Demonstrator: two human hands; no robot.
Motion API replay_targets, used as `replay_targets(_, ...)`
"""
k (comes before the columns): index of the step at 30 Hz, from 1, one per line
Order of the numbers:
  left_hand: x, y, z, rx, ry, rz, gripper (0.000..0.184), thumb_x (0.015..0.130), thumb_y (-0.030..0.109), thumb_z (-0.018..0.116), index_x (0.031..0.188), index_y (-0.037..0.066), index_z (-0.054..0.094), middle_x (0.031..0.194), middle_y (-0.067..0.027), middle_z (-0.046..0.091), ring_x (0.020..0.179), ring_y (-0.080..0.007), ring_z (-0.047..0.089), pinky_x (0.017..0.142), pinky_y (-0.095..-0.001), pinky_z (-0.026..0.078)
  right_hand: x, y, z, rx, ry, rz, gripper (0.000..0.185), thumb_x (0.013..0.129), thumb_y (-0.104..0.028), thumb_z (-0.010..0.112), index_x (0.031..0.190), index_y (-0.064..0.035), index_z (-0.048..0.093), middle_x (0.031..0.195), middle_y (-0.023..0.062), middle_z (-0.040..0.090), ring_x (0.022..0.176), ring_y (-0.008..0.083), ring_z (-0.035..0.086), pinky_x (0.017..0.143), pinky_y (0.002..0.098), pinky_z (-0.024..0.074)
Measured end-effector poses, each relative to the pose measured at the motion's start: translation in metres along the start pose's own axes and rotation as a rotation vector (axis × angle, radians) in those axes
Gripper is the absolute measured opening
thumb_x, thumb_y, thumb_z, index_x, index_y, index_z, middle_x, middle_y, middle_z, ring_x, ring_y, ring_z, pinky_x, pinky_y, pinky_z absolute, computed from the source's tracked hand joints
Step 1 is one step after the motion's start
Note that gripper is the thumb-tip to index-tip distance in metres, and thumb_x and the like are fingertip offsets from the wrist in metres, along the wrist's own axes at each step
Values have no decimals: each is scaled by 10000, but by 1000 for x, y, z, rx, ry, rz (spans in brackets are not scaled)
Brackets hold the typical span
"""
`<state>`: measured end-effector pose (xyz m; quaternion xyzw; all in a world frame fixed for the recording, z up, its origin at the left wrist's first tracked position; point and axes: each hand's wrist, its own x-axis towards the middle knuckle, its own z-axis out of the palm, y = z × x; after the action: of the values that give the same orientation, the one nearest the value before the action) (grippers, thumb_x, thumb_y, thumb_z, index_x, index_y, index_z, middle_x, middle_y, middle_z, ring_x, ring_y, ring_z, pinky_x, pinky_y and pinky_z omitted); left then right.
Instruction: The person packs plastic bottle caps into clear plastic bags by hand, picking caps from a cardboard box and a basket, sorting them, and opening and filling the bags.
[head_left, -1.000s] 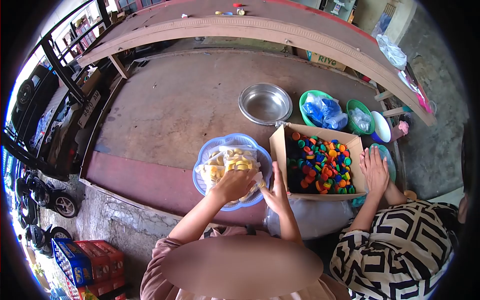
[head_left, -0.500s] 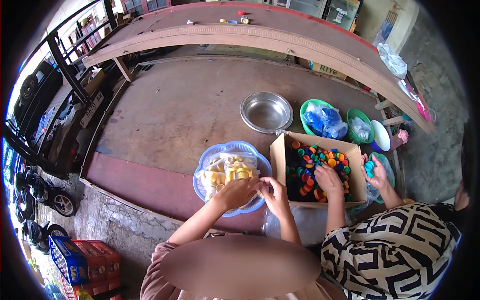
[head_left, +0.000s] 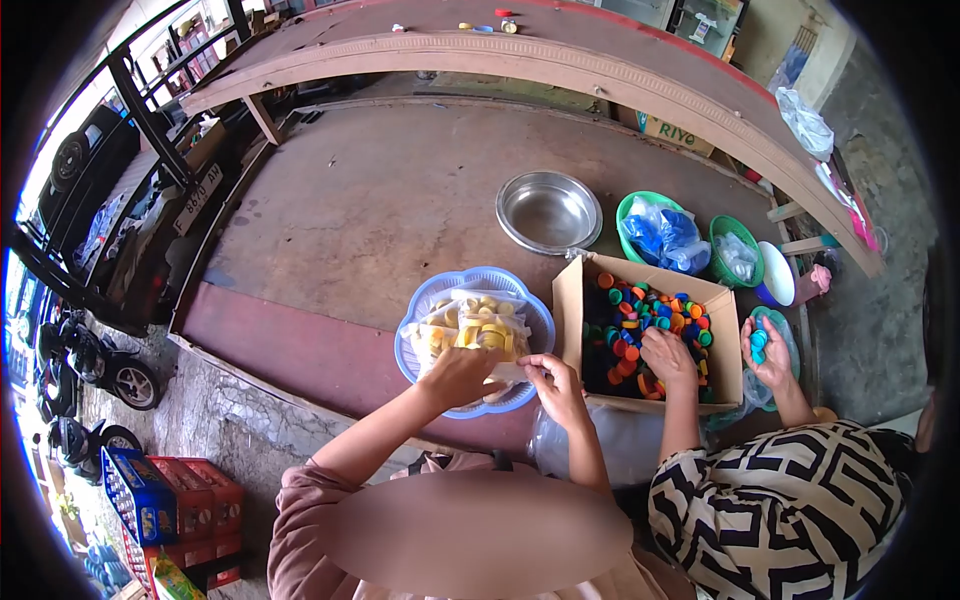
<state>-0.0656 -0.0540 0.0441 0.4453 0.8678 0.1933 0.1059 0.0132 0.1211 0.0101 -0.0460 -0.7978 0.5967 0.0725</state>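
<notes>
A light-blue scalloped plastic basket holds clear plastic bags of yellow bottle caps. Over the basket's near side, my left hand has its fingers closed on the edge of a clear plastic bag. My right hand pinches the other end of that edge at the basket's near right rim. The plastic stretches between the two hands. What lies under my left hand's fingers is hidden.
Right of the basket stands a cardboard box of multicoloured caps. A co-worker's hand reaches into it; their other hand holds teal caps. Behind are a steel basin and green baskets with plastic bags. A raised wooden shelf spans the far side.
My hands have drawn apart, and a strip of clear plastic now shows between them. The whole view has shifted slightly. The co-worker's hand stays in the box.
</notes>
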Motion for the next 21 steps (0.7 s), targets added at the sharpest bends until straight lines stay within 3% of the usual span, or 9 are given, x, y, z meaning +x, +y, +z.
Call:
replay_targets(3, -2, 0, -9, 5, -2, -46, 373, 780, 355, 623, 934, 25, 543, 682, -166, 614, 662, -361, 608, 636, -447, 477, -2, 1, -5, 6, -13, -77, 176, 786, -65, 637, 951, -4, 632, 857, 91, 626, 789, 173, 597, 717, 278, 460)
replay_targets(5, -4, -1, -14, -11, -45, -31, 363, 785, 320, 627, 951, 21, 505, 729, -172, 615, 672, -363, 608, 626, -443, 478, -4, -4, -9, -39, -30, -124, 252, 729, -68, 696, 967, -13, 635, 858, 87, 622, 783, 185, 594, 704, 281, 457)
replay_targets(12, -3, 0, -45, -274, -52, 80, 366, 838, 167, 532, 1102, 22, 324, 906, -222, 570, 768, -383, 599, 664, -454, 466, 6, -30, -21, -161, 13, -266, 129, 787, -16, 626, 906, 31, 619, 851, 110, 571, 774, 190, 560, 713, 285, 437)
replay_targets(14, -1, 8, -61, -231, 17, 125, 232, 838, 123, 510, 1015, 8, 414, 918, -192, 543, 795, -368, 580, 672, -450, 448, 11, -44, -27, -140, 21, -321, 98, 817, -13, 592, 898, 40, 604, 855, 108, 576, 784, 178, 563, 718, 274, 439)
replay_targets(15, 1, 9, -64, -203, 70, 163, 191, 835, 108, 508, 978, 2, 436, 908, -177, 544, 809, -358, 570, 692, -437, 443, 10, -48, -27, -33, -15, -197, 90, 853, -16, 550, 909, 47, 583, 886, 103, 589, 811, 151, 563, 729, 257, 438)
replay_targets(18, 6, 13, -71, -89, 126, 184, 128, 813, 85, 501, 903, -5, 510, 877, -159, 563, 857, -337, 554, 748, -418, 432, 11, -53, -22, -8, -33, -140, 127, 894, -34, 491, 944, 43, 578, 873, 95, 608, 849, 108, 546, 746, 241, 430)
replay_targets(21, 7, 10, -58, -65, 25, 90, 149, 799, 77, 498, 929, 9, 523, 881, -142, 593, 845, -323, 577, 763, -428, 427, 14, -64, -20, -401, -3, -311, 124, 799, 13, 480, 893, 23, 561, 851, 129, 613, 810, 239, 593, 743, 347, 446)
